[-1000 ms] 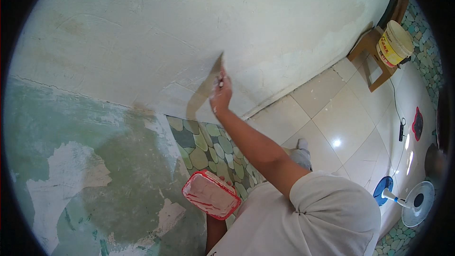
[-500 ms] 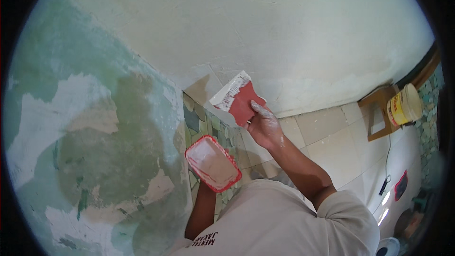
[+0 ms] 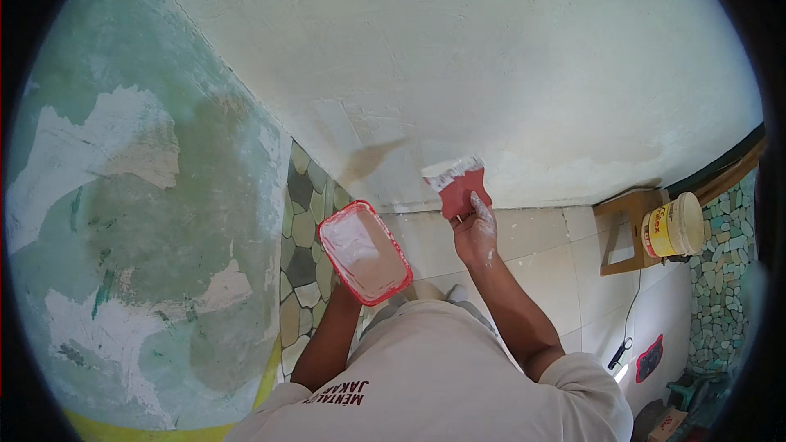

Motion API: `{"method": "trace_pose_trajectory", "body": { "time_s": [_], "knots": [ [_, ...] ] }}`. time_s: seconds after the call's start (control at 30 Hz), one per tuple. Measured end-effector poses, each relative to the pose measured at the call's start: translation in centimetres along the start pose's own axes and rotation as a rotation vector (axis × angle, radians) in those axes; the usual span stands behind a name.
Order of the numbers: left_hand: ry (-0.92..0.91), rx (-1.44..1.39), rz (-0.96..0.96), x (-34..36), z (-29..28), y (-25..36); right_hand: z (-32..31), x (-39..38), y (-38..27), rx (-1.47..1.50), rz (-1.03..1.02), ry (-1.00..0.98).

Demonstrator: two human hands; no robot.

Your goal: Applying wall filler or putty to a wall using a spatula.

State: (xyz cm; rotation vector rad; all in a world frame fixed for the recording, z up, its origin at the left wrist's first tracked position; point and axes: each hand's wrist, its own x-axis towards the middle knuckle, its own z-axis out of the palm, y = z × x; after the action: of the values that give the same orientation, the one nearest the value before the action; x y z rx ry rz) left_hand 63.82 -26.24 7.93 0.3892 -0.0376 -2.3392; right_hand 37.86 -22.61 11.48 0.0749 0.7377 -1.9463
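Observation:
My right hand (image 3: 475, 229) grips a red scraper (image 3: 458, 184) whose wide blade edge carries white filler and sits at the low part of the white plastered wall (image 3: 491, 49). My left hand is hidden under a red tray (image 3: 364, 252) of white filler, which it holds up from below on a raised forearm (image 3: 327, 336). The tray is level, to the left of the scraper, a short gap apart from it. My white shirt (image 3: 442, 376) fills the lower middle.
A green, patchy peeling wall (image 3: 139, 221) stands at left, with a pebble-stone strip (image 3: 303, 229) at its foot. Pale floor tiles (image 3: 573, 278) lie below. A wooden stool (image 3: 626, 229) carries a yellow-white bucket (image 3: 675, 229) at right. A cable and small tools (image 3: 622, 352) lie on the floor.
My right hand has come down the white wall with the scraper, from high on the wall to just above the floor. The tray has stayed in my left hand while the view swung right.

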Motion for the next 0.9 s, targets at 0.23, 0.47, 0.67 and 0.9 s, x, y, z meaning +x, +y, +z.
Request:
{"method": "trace_pose_trajectory", "body": {
  "time_s": [0.23, 0.47, 0.67, 0.9],
  "knots": [
    [0.006, 0.125, 0.117, -3.5, -2.6, 1.4, -1.1, 8.2, 7.3, -0.026, -0.072, 0.323],
    [-0.023, 0.096, 0.135, -7.8, -1.6, 3.3, 3.1, 15.2, 11.5, -0.201, -0.560, 0.289],
    [-0.106, 0.034, 0.232, -10.2, -1.1, 5.1, 1.0, 19.7, 11.3, -0.361, -0.776, 0.497],
    [-0.143, -0.014, 0.049, -10.8, -2.7, 7.8, 6.4, 21.5, 14.0, -0.464, -0.907, 0.521]
  ]
}}
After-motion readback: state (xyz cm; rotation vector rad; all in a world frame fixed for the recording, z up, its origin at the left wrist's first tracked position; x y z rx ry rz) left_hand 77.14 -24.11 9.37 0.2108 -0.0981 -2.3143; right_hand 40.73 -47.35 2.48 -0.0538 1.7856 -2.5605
